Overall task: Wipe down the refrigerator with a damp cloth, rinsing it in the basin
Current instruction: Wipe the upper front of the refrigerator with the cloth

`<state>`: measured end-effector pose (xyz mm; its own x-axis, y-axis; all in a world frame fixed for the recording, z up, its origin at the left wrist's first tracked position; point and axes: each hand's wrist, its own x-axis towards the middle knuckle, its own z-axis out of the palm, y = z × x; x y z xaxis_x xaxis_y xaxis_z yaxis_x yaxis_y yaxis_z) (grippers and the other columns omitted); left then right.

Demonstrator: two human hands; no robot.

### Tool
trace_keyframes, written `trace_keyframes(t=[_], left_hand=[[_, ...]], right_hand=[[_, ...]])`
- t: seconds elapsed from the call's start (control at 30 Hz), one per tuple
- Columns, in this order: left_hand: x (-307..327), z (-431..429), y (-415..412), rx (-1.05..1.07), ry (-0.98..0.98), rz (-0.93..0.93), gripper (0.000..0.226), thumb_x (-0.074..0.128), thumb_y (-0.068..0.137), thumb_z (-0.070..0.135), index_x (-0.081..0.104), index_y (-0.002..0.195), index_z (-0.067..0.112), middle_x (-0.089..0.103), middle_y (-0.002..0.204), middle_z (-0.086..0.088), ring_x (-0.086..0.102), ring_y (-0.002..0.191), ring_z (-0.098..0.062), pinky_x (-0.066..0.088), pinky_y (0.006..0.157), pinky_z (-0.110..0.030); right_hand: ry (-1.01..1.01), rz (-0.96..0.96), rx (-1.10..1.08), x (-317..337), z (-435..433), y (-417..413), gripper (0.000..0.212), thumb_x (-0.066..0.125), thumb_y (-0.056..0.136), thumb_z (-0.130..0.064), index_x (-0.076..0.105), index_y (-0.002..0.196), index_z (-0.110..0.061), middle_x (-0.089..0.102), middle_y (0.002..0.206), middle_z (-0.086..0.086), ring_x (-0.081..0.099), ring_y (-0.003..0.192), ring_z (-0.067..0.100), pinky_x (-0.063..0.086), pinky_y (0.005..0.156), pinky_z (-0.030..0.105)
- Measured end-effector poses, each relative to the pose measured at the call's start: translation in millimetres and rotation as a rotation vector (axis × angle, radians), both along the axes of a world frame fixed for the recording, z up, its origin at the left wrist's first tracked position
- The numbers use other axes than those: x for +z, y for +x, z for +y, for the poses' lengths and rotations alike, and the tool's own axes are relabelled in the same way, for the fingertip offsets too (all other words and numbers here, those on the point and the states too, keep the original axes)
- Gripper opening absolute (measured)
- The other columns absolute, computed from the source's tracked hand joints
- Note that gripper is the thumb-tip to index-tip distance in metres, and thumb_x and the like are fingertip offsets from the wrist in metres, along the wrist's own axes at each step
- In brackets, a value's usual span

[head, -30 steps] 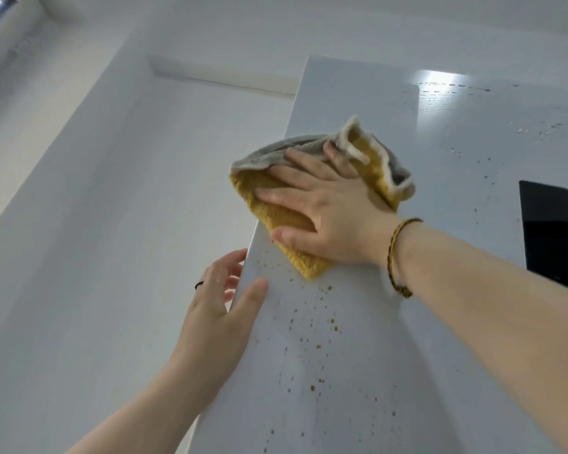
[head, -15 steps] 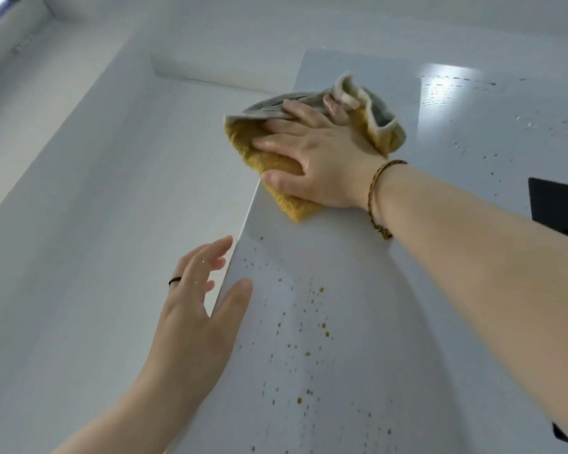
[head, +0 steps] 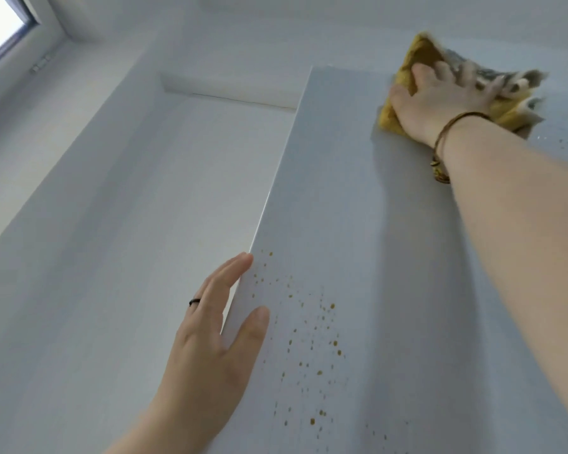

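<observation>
I judge the wipe partway done: brown spatter (head: 309, 339) dots the lower refrigerator door (head: 341, 191), while the upper part looks clean. No basin is in view. My left hand (head: 210, 348) rests straight-fingered against the door's left edge, holding nothing. My right hand (head: 440, 96) presses the yellow cloth (head: 395, 117) flat, fingers spread, near the door's top.

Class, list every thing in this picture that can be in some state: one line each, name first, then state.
refrigerator: brown specks on the lower front, not yet wiped off.
cloth: bunched, pressed against the refrigerator front near its top.
right hand: spread on the cloth, pressing it.
left hand: open, fingers against the refrigerator's left edge, holding nothing.
</observation>
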<state>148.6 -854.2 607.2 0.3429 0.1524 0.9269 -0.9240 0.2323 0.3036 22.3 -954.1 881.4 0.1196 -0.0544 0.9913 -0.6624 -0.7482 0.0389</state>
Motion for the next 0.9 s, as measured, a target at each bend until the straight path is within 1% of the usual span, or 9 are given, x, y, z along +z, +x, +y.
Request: trace_keyframes(t=[0.17, 0.27, 0.33, 0.4, 0.47, 0.53, 0.67, 0.8, 0.9], left_hand=[[-2.7, -1.0, 3.1, -0.01, -0.013, -0.003, 0.05, 0.035, 0.055, 0.062, 0.042, 0.104, 0.064, 0.044, 0.115, 0.044, 0.029, 0.101, 0.036, 0.021, 0.077, 0.012], [-2.4, -0.6, 2.4, 0.012, -0.01, -0.03, 0.054, 0.035, 0.056, 0.062, 0.034, 0.11, 0.069, 0.033, 0.117, 0.05, 0.027, 0.101, 0.036, 0.02, 0.078, 0.012], [-2.6, -0.7, 2.5, 0.021, -0.013, -0.033, 0.055, 0.034, 0.056, 0.062, 0.042, 0.111, 0.06, 0.023, 0.118, 0.052, 0.026, 0.102, 0.037, 0.019, 0.078, 0.012], [-3.3, -0.4, 2.8, 0.015, 0.003, -0.026, 0.052, 0.034, 0.056, 0.062, 0.04, 0.107, 0.058, 0.021, 0.119, 0.051, 0.024, 0.102, 0.037, 0.019, 0.079, 0.013], [-4.0, 0.0, 2.8, 0.013, 0.01, -0.013, 0.053, 0.034, 0.055, 0.062, 0.039, 0.108, 0.065, 0.02, 0.12, 0.051, 0.023, 0.103, 0.037, 0.018, 0.079, 0.013], [-3.5, 0.3, 2.6, 0.015, 0.021, -0.006, 0.054, 0.034, 0.055, 0.063, 0.025, 0.107, 0.077, 0.019, 0.12, 0.052, 0.023, 0.104, 0.036, 0.018, 0.079, 0.012], [-3.0, 0.2, 2.6, 0.024, 0.03, -0.019, 0.053, 0.034, 0.055, 0.063, 0.018, 0.102, 0.082, 0.019, 0.119, 0.053, 0.023, 0.103, 0.037, 0.018, 0.078, 0.012], [-3.8, -1.7, 5.7, 0.031, 0.012, -0.054, 0.048, 0.034, 0.057, 0.062, 0.04, 0.104, 0.06, 0.03, 0.114, 0.056, 0.024, 0.102, 0.038, 0.018, 0.08, 0.012], [-4.7, -1.1, 2.9, 0.033, 0.019, -0.046, 0.045, 0.033, 0.058, 0.062, 0.038, 0.102, 0.058, 0.038, 0.11, 0.048, 0.023, 0.101, 0.038, 0.017, 0.08, 0.012]], right_hand=[[-0.226, 0.273, 0.055, -18.9, 30.8, 27.6, 0.053, 0.022, 0.096, -0.048, 0.018, 0.146, -0.03, 0.007, 0.156, -0.004, -0.003, 0.143, 0.022, -0.009, 0.112, 0.051], [-0.393, 0.445, 0.074, -29.1, 27.8, 26.2, 0.052, 0.028, 0.095, -0.048, 0.021, 0.144, -0.033, 0.008, 0.155, -0.008, -0.003, 0.143, 0.015, -0.01, 0.113, 0.044], [-0.352, 0.42, 0.035, -18.0, 17.4, 12.2, 0.054, 0.028, 0.095, -0.049, 0.019, 0.145, -0.031, 0.006, 0.156, -0.006, -0.004, 0.143, 0.016, -0.009, 0.113, 0.042], [-0.164, 0.244, 0.001, -2.9, 4.2, -4.6, 0.056, 0.024, 0.096, -0.05, 0.016, 0.146, -0.028, 0.005, 0.156, -0.004, -0.004, 0.143, 0.021, -0.008, 0.113, 0.046], [0.01, 0.084, 0.024, 6.3, -3.4, -11.8, 0.057, 0.019, 0.096, -0.051, 0.014, 0.147, -0.025, 0.006, 0.156, -0.001, -0.004, 0.143, 0.025, -0.007, 0.112, 0.051], [0.069, 0.033, 0.043, 7.5, -1.2, -5.1, 0.057, 0.017, 0.096, -0.05, 0.012, 0.147, -0.024, 0.006, 0.156, 0.001, -0.005, 0.142, 0.029, -0.006, 0.112, 0.054], [-0.086, 0.129, 0.067, -3.4, 27.4, 24.3, 0.055, 0.019, 0.096, -0.048, 0.015, 0.146, -0.026, 0.006, 0.156, 0.0, -0.005, 0.143, 0.028, -0.009, 0.111, 0.055], [-0.364, 0.434, 0.099, -32.2, 49.0, 50.7, 0.052, 0.029, 0.095, -0.049, 0.022, 0.144, -0.032, 0.008, 0.155, -0.008, -0.004, 0.143, 0.017, -0.012, 0.113, 0.046], [-0.38, 0.437, 0.1, -28.0, 39.7, 38.6, 0.053, 0.032, 0.094, -0.05, 0.024, 0.143, -0.033, 0.011, 0.155, -0.008, -0.002, 0.143, 0.015, -0.01, 0.114, 0.044]])
